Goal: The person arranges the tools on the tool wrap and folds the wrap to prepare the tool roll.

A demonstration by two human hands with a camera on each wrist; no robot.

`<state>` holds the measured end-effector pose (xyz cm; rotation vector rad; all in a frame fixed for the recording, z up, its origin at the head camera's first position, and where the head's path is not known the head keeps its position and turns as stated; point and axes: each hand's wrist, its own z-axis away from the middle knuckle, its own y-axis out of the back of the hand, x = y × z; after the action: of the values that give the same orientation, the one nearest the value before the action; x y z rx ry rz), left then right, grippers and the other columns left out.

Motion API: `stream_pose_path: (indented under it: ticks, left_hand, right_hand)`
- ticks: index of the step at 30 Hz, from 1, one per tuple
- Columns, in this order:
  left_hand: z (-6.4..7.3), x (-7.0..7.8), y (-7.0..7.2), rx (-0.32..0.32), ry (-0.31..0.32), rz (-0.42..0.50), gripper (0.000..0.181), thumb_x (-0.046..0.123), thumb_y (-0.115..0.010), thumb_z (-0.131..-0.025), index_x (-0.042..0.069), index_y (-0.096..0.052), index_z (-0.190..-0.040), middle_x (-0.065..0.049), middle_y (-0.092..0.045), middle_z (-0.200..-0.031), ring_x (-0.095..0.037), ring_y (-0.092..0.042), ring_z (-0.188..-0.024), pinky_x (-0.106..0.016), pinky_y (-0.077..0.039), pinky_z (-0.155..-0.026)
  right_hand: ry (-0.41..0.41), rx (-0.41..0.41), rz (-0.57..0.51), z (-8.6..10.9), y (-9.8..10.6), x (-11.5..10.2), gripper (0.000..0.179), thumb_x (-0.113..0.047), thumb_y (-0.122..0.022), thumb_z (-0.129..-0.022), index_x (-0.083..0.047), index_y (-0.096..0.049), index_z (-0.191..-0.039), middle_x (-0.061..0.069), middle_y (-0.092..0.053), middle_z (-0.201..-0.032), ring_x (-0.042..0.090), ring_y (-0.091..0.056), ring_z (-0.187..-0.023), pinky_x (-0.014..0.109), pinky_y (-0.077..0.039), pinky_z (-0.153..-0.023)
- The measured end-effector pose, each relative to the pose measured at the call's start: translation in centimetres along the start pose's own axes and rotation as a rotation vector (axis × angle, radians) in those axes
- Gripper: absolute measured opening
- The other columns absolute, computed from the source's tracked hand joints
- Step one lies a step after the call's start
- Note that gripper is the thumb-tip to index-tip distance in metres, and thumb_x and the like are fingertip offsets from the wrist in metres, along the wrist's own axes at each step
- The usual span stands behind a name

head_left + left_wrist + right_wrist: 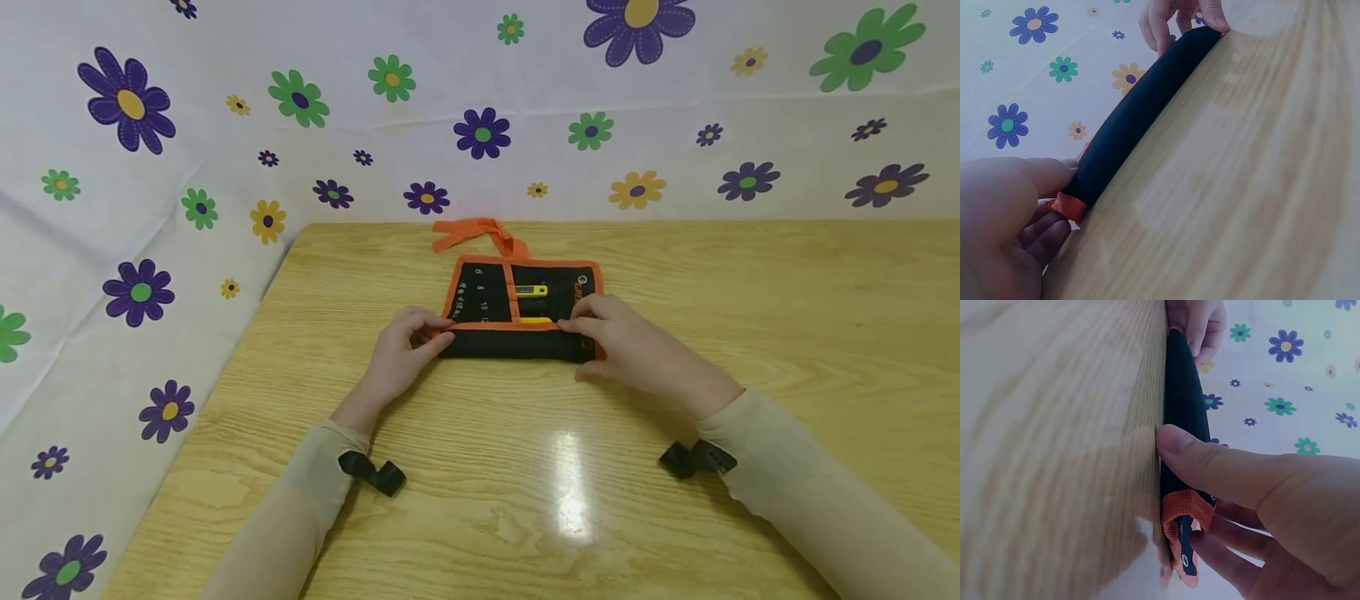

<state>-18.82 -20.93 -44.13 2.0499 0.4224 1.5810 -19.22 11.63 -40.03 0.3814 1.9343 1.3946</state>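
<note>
A black tool roll [517,345] with orange trim lies on the table, its near edge folded over into a thick band. Above the fold show white numbers, a yellow-handled tool [531,291] in a pocket and another yellow piece [536,321] half covered. My left hand [401,348] pinches the left end of the fold, thumb in front and fingers behind. At the opposite end my right hand [626,342] holds the fold, with its thumb [1179,442] low on the near side and its fingers over the top. The folded orange edge [1186,506] curls at this end.
An orange tie strap [480,231] extends from the roll's far side toward the back edge of the wooden table [480,467]. Behind and to the left hangs a white flower-print cloth [420,158]. Each wrist bears a black strap with a camera.
</note>
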Motion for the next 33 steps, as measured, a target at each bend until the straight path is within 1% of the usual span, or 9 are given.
stream_pose_path:
  ticks: [3,7,9,12,15,20,26,30,33]
  left_hand:
    - [-0.03,-0.11,-0.02,-0.005,0.008,-0.003,0.019,0.018,-0.068,-0.09,0.009,-0.072,-0.106,-0.005,-0.057,-0.107,-0.017,-0.054,-0.082,-0.03,-0.047,-0.071]
    - [-0.07,-0.2,0.03,-0.014,0.011,-0.001,0.021,0.022,-0.066,-0.092,0.012,-0.073,-0.109,-0.003,-0.057,-0.11,-0.017,-0.054,-0.086,-0.031,-0.047,-0.073]
    - [-0.06,-0.15,0.15,-0.058,-0.001,-0.014,0.027,0.025,-0.07,-0.089,0.015,-0.071,-0.114,-0.002,-0.055,-0.113,-0.017,-0.051,-0.091,-0.031,-0.045,-0.075]
    - [-0.11,-0.23,0.38,-0.155,-0.043,-0.027,0.046,0.026,-0.08,-0.079,0.017,-0.065,-0.121,-0.001,-0.051,-0.118,-0.017,-0.048,-0.099,-0.032,-0.043,-0.082]
    - [-0.15,-0.44,0.55,-0.201,-0.073,-0.027,0.054,0.023,-0.085,-0.073,0.016,-0.062,-0.121,-0.002,-0.051,-0.118,-0.017,-0.047,-0.099,-0.033,-0.042,-0.085]
    - [-0.08,-0.49,0.65,-0.156,-0.066,0.004,0.033,0.021,-0.08,-0.079,0.015,-0.068,-0.109,-0.001,-0.058,-0.111,-0.017,-0.05,-0.092,-0.032,-0.043,-0.079]
    - [0.01,-0.28,0.7,-0.153,-0.043,0.024,0.028,0.022,-0.078,-0.081,0.013,-0.07,-0.105,0.0,-0.058,-0.113,-0.017,-0.049,-0.096,-0.031,-0.042,-0.079]
    - [-0.01,-0.23,0.65,-0.142,-0.025,0.047,0.024,0.023,-0.075,-0.084,0.01,-0.07,-0.104,-0.001,-0.058,-0.111,-0.018,-0.05,-0.098,-0.032,-0.042,-0.082]
    - [-0.01,-0.11,0.59,-0.123,-0.008,0.071,0.021,0.023,-0.07,-0.088,0.009,-0.068,-0.103,-0.003,-0.058,-0.104,-0.018,-0.05,-0.094,-0.031,-0.041,-0.08]
  right_hand:
    - [-0.027,-0.023,0.006,-0.02,-0.02,0.09,0.053,-0.016,-0.082,-0.076,0.002,-0.063,-0.122,0.016,-0.057,-0.111,0.027,-0.053,-0.097,0.039,-0.05,-0.083]
    - [-0.053,-0.054,0.029,-0.08,0.05,0.06,0.05,-0.014,-0.077,-0.082,0.002,-0.06,-0.126,0.014,-0.062,-0.109,0.023,-0.058,-0.092,0.037,-0.052,-0.079]
    - [-0.067,-0.073,0.045,-0.14,0.07,0.0,0.048,-0.014,-0.074,-0.085,0.003,-0.058,-0.127,0.015,-0.063,-0.109,0.024,-0.06,-0.091,0.038,-0.052,-0.078]
    - [-0.075,-0.077,0.072,-0.17,0.15,-0.19,0.041,-0.012,-0.071,-0.087,0.004,-0.057,-0.122,0.018,-0.065,-0.104,0.025,-0.063,-0.088,0.04,-0.053,-0.076]
    - [-0.066,-0.064,0.103,-0.08,0.21,-0.37,0.032,-0.01,-0.069,-0.087,0.003,-0.057,-0.114,0.017,-0.066,-0.097,0.023,-0.062,-0.081,0.039,-0.052,-0.07]
    - [-0.075,-0.066,0.124,0.0,0.2,-0.44,0.029,-0.01,-0.067,-0.088,0.003,-0.06,-0.112,0.017,-0.066,-0.099,0.026,-0.063,-0.086,0.042,-0.053,-0.074]
    - [-0.12,-0.083,0.054,0.09,0.4,-0.24,0.04,-0.015,-0.076,-0.083,0.003,-0.062,-0.115,0.016,-0.061,-0.112,0.03,-0.058,-0.103,0.043,-0.05,-0.086]
    - [-0.094,-0.054,0.022,0.12,0.49,-0.08,0.036,-0.011,-0.074,-0.084,0.003,-0.062,-0.115,0.016,-0.06,-0.11,0.028,-0.058,-0.1,0.042,-0.05,-0.085]
    - [-0.074,-0.044,0.021,0.15,0.56,-0.15,0.039,-0.01,-0.07,-0.088,0.001,-0.056,-0.123,0.017,-0.063,-0.109,0.028,-0.062,-0.097,0.042,-0.052,-0.081]
